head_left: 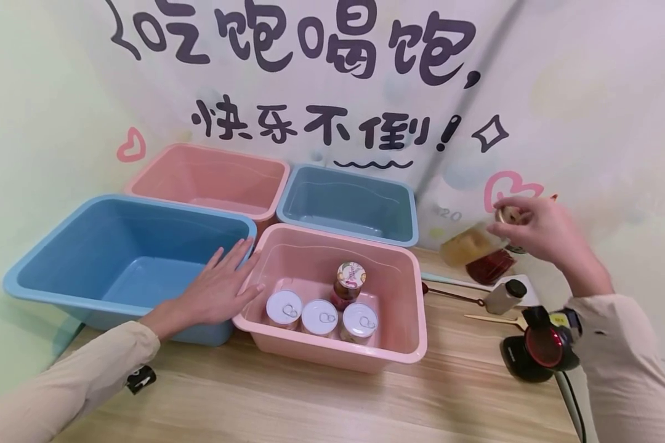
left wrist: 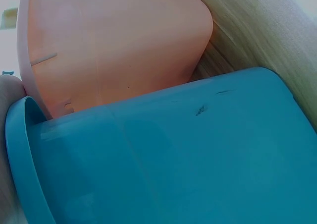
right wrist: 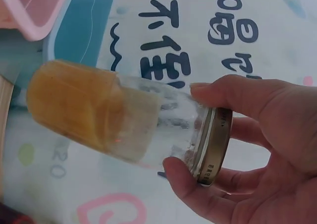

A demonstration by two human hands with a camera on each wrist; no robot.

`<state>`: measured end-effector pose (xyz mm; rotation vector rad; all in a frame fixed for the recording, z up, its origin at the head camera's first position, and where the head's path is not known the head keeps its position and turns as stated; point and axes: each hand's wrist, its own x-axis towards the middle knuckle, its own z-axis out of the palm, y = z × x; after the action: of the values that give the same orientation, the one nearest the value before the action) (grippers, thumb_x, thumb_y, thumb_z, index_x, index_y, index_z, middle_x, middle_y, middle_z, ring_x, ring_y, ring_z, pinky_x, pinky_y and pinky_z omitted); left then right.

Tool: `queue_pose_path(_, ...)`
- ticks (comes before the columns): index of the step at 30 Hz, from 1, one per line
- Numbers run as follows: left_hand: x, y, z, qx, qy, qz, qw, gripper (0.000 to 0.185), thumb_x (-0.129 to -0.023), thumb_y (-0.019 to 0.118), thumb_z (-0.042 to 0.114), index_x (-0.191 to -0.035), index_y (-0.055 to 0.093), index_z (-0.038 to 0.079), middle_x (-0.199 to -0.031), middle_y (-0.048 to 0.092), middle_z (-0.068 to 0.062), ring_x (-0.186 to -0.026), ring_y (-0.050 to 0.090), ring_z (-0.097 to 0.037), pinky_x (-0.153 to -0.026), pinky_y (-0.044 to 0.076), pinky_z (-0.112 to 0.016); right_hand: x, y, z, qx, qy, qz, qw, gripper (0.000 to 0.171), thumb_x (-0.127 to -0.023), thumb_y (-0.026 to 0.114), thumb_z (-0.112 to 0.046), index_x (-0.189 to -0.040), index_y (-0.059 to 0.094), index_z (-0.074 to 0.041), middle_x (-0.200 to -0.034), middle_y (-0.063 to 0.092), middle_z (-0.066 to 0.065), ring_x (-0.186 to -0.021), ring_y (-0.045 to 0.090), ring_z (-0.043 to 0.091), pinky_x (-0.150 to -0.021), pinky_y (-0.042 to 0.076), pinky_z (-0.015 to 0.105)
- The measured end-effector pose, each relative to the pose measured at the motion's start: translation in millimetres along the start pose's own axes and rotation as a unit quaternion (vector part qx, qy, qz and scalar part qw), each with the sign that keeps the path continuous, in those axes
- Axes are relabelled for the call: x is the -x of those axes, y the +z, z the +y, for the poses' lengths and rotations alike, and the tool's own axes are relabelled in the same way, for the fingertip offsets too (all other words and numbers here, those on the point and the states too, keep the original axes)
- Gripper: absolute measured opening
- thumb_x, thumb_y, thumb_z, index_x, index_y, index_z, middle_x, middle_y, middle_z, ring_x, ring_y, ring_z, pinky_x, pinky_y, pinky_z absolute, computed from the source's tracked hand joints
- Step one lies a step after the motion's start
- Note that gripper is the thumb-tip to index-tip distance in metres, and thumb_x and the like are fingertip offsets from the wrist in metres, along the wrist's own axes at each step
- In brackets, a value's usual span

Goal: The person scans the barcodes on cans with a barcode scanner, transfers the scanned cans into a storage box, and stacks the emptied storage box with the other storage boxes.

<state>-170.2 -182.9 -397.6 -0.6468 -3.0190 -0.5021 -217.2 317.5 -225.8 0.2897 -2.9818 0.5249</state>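
Observation:
My right hand holds a clear glass jar by its gold lid end, thumb and fingers around the neck. The jar is tilted, amber contents towards its base, and hangs in the air right of the bins. Fingers spread and straight, my left hand rests where the rims of the front blue bin and front pink bin meet. Inside the pink bin stand three pull-tab cans in a row and a small dark jar with a patterned lid.
Behind are another pink bin and a smaller blue bin. On the right side of the table are a dark red jar, a black-capped bottle, a brown long-handled utensil, a gold fork and a black device.

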Motion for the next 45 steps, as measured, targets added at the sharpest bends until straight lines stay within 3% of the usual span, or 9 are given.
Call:
queue_pose_path(3,-0.7,0.7,-0.9,-0.001,0.001,0.001,1.0,0.069,-0.101,0.051,0.038,-0.155,0.03,0.001,-0.167,0.014,-0.021,-0.154,0.011,-0.042,-0.122,0.007,-0.064,-19,-1,-17,-0.011,-0.01,0.0,1.0,0.047,-0.09,0.074,-0.029,-0.128,0.063,-0.003,-0.104,0.065,0.022,-0.094,0.068,0.041,-0.058,0.05,0.028)
queue_pose_path(6,-1.3,1.7,-2.2,-0.004,0.003,0.003,1.0,0.069,-0.101,0.051,0.039,-0.155,0.031,0.002,-0.167,0.015,-0.021,-0.155,0.011,-0.041,-0.122,0.006,-0.064,-37,0,-33,-0.021,-0.019,0.003,1.0,0.048,-0.09,0.074,-0.028,-0.13,0.063,-0.005,-0.11,0.067,0.026,-0.091,0.069,0.036,-0.058,0.052,0.026)
queue_pose_path(11,-0.2,1.6,-2.4,-0.008,0.003,0.004,1.0,0.07,-0.101,0.05,0.041,-0.155,0.031,0.002,-0.167,0.016,-0.021,-0.154,0.013,-0.042,-0.122,0.008,-0.064,-67,6,-56,-0.011,-0.035,0.011,0.999,0.047,-0.089,0.073,-0.03,-0.13,0.065,-0.008,-0.108,0.07,0.024,-0.091,0.066,0.033,-0.06,0.047,0.03)
queue_pose_path(20,1.0,0.3,-1.2,-0.012,0.002,0.007,0.9999,0.072,-0.101,0.049,0.043,-0.156,0.029,0.001,-0.167,0.016,-0.021,-0.154,0.013,-0.042,-0.122,0.009,-0.064,-109,19,-93,-0.016,-0.092,0.005,0.996,0.039,-0.088,0.072,-0.022,-0.123,0.068,-0.005,-0.103,0.067,0.021,-0.088,0.058,0.031,-0.065,0.046,0.031)
queue_pose_path(35,2.6,4.1,-4.5,-0.009,0.002,0.006,0.9999,0.073,-0.101,0.049,0.043,-0.156,0.028,0.0,-0.167,0.015,-0.02,-0.155,0.012,-0.041,-0.122,0.009,-0.064,-164,48,-157,-0.022,-0.146,-0.042,0.988,0.038,-0.09,0.071,-0.021,-0.124,0.067,-0.005,-0.106,0.062,0.016,-0.094,0.052,0.027,-0.075,0.044,0.034)
queue_pose_path(45,1.9,2.8,-4.0,-0.005,-0.003,0.003,1.0,0.073,-0.1,0.051,0.044,-0.157,0.028,0.003,-0.167,0.014,-0.019,-0.155,0.012,-0.041,-0.122,0.007,-0.064,-187,71,-192,-0.045,-0.169,-0.041,0.984,0.035,-0.09,0.071,-0.016,-0.122,0.068,-0.003,-0.116,0.065,0.016,-0.1,0.055,0.027,-0.086,0.049,0.036)
